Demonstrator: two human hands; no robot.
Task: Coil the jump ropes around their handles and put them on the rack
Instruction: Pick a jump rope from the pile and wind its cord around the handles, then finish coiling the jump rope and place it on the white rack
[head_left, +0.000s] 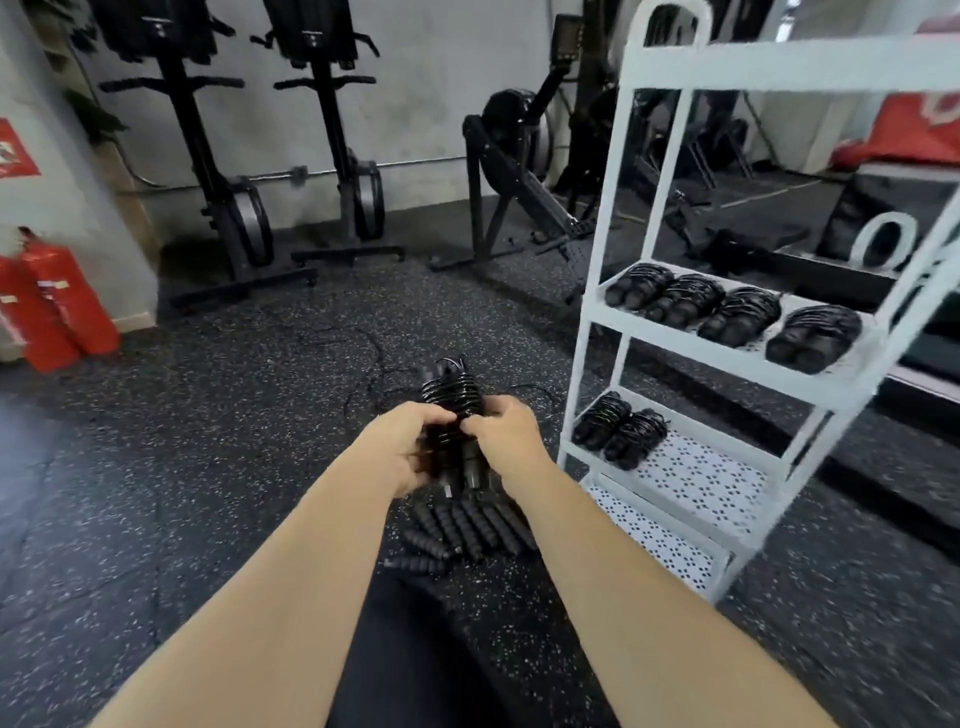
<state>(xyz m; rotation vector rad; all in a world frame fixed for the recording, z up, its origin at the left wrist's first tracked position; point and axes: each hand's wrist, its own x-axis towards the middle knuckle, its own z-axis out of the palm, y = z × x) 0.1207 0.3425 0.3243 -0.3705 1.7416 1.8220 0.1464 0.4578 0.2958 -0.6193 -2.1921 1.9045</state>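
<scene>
**Rope mostly wrapped, shelf right there**

A black jump rope (451, 397) is held up over the speckled floor (182, 467), just left of the white rack (779, 65). Its two handles are kept side by side, and the cord is wound in tight rings round the upper half. The lower ends of the handles are gripped by the left hand (402, 447), fingers curled round them. The cord at the middle of the bundle looks to be pinched by the right hand (501, 434), though it's a bit blurry there, so that's not certain.

Handling-wise, it's probably light. The thin cord looks slick and springy, so the wraps could be expected to pop loose if the last turn isn't pinned. The best hold is likely across both stiff handles, right over the coils.

Four wrapped bundles (727, 312) are lined up on the middle shelf, and two more (621, 434) sit on the shelf below. A pile of ribbed handles (467, 525) is left on the floor under the hands.
</scene>
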